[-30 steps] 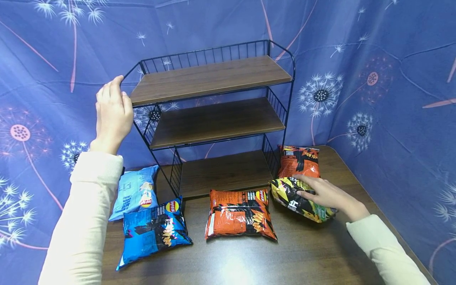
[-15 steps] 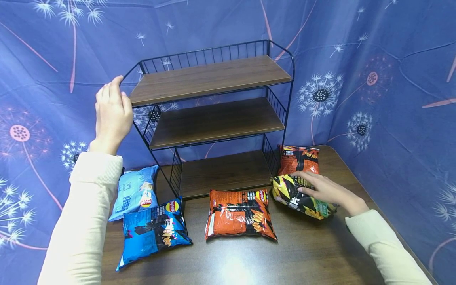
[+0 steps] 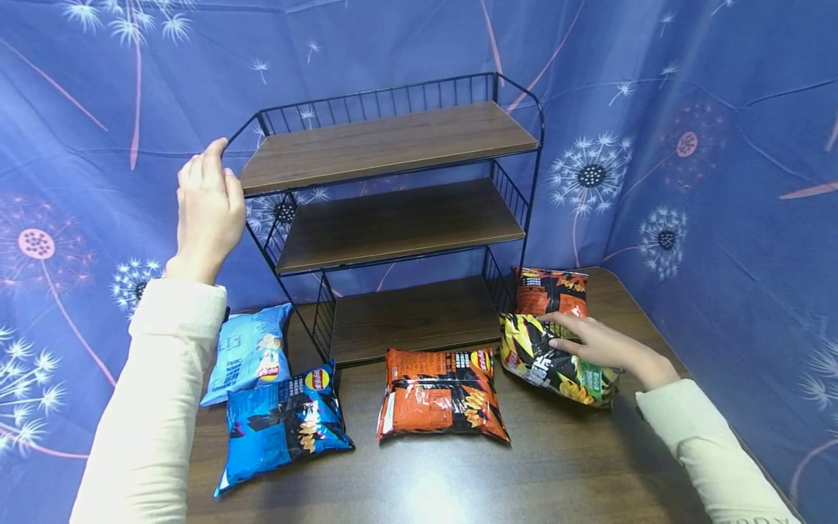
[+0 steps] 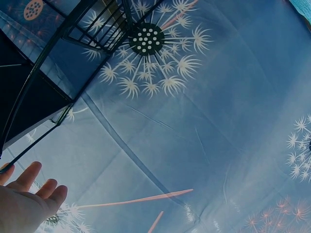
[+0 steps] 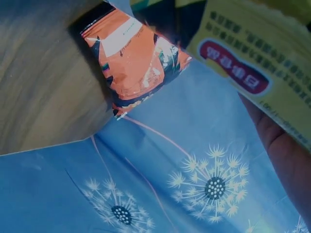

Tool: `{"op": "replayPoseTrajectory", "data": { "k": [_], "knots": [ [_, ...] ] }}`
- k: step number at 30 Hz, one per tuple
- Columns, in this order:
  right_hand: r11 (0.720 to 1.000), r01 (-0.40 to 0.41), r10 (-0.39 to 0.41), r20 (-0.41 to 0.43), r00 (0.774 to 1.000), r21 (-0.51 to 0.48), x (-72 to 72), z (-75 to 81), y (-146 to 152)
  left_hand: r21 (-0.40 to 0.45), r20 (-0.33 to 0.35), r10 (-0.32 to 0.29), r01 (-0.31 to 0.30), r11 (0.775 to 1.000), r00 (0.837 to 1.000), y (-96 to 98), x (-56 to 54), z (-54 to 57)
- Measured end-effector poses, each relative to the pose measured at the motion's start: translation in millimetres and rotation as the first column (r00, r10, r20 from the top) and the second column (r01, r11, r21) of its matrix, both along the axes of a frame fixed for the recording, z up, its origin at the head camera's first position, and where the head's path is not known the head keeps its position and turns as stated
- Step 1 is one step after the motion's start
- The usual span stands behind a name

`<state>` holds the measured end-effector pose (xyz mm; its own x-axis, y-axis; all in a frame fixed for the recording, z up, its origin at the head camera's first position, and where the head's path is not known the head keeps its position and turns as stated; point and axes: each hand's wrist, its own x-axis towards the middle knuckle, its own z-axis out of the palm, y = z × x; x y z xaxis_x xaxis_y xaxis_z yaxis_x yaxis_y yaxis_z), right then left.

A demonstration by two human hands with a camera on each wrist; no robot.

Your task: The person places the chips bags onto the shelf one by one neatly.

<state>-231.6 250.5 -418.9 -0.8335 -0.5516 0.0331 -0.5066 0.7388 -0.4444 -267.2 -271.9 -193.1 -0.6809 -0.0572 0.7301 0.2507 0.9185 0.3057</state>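
Note:
In the head view my left hand [image 3: 211, 207] holds the upper left corner of a black wire shelf rack [image 3: 393, 149]. The left wrist view shows several fingers [image 4: 56, 196] of it spread beside the wire frame. My right hand [image 3: 605, 346] grips a black and yellow bag of chips [image 3: 546, 364] from above, thumb on its near face. The bag is tilted up beside the rack's lower right. In the right wrist view the bag's yellow side [image 5: 265, 63] fills the top right. An orange chip bag [image 3: 546, 291] stands behind it, partly hidden.
An orange chip bag [image 3: 441, 397] lies in front of the rack. Left of it are a dark blue chip bag [image 3: 284, 422] and a light blue chip bag [image 3: 252, 349]. The rack has three brown boards. Patterned blue cloth [image 3: 720, 182] hangs around the wooden table [image 3: 543, 480].
My right hand has tilted the black and yellow bag of chips more upright, so more of its front shows. The left hand has stayed at the rack's corner.

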Motion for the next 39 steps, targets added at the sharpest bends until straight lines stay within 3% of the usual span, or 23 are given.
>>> {"op": "replayPoseTrajectory", "data": {
  "k": [7,12,19,27,30,35,39],
  "knots": [
    [0.998,0.015,-0.013,-0.031,0.999,0.060,-3.8,2.5,2,-0.003,-0.008,0.003,-0.003,1.000,1.000,0.6,-0.1,-0.2],
    [0.992,0.045,-0.034,-0.096,0.995,0.117,-3.2,6.7,1,0.000,-0.002,0.007,-0.007,1.000,1.000,0.9,-0.3,-0.6],
    [0.989,0.046,-0.008,-0.256,0.967,0.141,-4.6,9.4,-1,-0.001,-0.009,0.011,-0.011,1.000,1.000,1.3,-0.8,-1.5],
    [0.978,0.044,0.023,-0.316,0.948,0.204,-4.5,9.0,0,-0.006,-0.027,0.003,-0.004,1.000,1.000,1.0,-1.2,-2.1],
    [0.974,0.051,0.020,-0.307,0.951,0.219,-4.5,10.1,1,-0.006,-0.029,0.004,-0.004,1.000,1.000,0.9,-1.4,-2.3],
    [0.963,0.083,-0.029,-0.204,0.978,0.257,-1.2,15.3,2,-0.005,-0.023,0.005,-0.005,1.000,1.000,1.2,-1.3,-2.3],
    [0.942,0.104,-0.059,-0.147,0.987,0.319,3.2,19.0,4,-0.004,-0.020,0.002,-0.002,1.000,1.000,2.0,-0.9,-1.8]
  ]
}}
